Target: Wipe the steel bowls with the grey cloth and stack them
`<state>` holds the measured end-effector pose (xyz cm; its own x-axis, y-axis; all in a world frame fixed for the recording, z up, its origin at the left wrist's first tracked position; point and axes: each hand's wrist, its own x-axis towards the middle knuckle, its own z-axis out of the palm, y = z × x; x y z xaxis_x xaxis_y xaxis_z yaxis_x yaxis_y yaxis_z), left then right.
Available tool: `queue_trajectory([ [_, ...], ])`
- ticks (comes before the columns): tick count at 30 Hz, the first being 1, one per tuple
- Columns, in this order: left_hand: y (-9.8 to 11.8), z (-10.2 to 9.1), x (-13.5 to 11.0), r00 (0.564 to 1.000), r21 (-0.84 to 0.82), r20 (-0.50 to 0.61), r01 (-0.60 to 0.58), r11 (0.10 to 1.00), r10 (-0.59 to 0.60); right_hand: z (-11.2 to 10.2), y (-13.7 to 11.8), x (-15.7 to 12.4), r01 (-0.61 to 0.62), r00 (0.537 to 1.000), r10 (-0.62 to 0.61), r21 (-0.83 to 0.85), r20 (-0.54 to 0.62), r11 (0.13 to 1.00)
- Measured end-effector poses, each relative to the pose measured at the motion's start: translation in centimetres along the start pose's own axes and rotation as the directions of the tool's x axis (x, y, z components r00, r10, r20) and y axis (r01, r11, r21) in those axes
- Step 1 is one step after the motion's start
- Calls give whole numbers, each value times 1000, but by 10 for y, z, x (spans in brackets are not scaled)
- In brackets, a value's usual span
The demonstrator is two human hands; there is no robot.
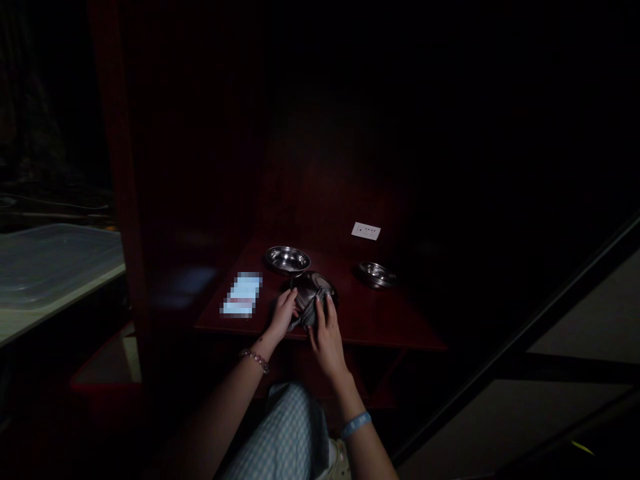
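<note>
A small steel bowl [311,285] is tilted up near the front edge of a dark red desk [385,320]. My left hand [283,315] grips its left rim with curled fingers. My right hand [326,333] presses a grey cloth [306,316] against the bowl's lower right side, fingers closed over the cloth. A bead bracelet is on my left wrist, a blue band on my right.
A second steel bowl [287,259] sits just behind, and a third steel bowl [377,274] to the right. A white socket plate [366,231] is on the back wall. A blurred bright card [243,294] lies at the left. A clear plastic lid [55,257] rests far left.
</note>
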<state>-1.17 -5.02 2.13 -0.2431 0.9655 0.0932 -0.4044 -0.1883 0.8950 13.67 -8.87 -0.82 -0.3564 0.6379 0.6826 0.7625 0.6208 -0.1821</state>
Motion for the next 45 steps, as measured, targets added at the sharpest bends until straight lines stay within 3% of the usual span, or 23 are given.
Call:
queue_trajectory([
  [9, 1, -2, 2, 994, -128, -13, 107, 986, -109, 3, 1, 20, -104, 991, 103, 2, -79, 995],
  [14, 2, -1, 2, 987, -149, 93, 144, 978, -131, -6, 11, 26, -89, 986, 101, 93, -134, 992],
  [18, 1, -2, -1, 956, -22, 287, 70, 997, -61, -15, 25, 38, -92, 952, 163, 262, -261, 961],
  [20, -2, -2, 0, 949, 55, 315, -12, 998, -5, -15, 33, 46, -140, 877, 296, 388, -379, 911],
  [22, -7, -2, 3, 972, 108, 216, -120, 987, 95, -12, 42, 54, -211, 743, 489, 534, -457, 819],
  [25, -14, -1, 7, 976, 135, -36, -208, 969, 215, 0, 57, 59, -311, 555, 737, 725, -386, 614],
  [27, -15, 0, 9, 975, 99, -110, -180, 979, 190, 8, 66, 57, -340, 513, 800, 782, -310, 522],
  [30, -14, 4, 7, 990, 19, -13, -141, 990, 141, 16, 73, 48, -327, 541, 801, 814, -256, 481],
  [33, -12, 6, 4, 994, -21, 78, -80, 997, 81, 19, 74, 42, -339, 620, 769, 830, -156, 442],
  [35, -14, 5, 4, 998, -48, 66, 16, 999, -13, 18, 74, 41, -383, 665, 743, 817, -79, 430],
  [37, -17, 3, 6, 995, -90, 33, 97, 991, -94, 17, 73, 42, -426, 678, 734, 796, -33, 430],
  [41, -23, -1, 11, 990, -141, -31, 134, 981, -140, 12, 70, 44, -467, 668, 743, 798, 36, 381],
  [45, -26, -3, 15, 982, -129, -98, 148, 980, -161, 6, 65, 46, -483, 691, 709, 819, 141, 308],
])
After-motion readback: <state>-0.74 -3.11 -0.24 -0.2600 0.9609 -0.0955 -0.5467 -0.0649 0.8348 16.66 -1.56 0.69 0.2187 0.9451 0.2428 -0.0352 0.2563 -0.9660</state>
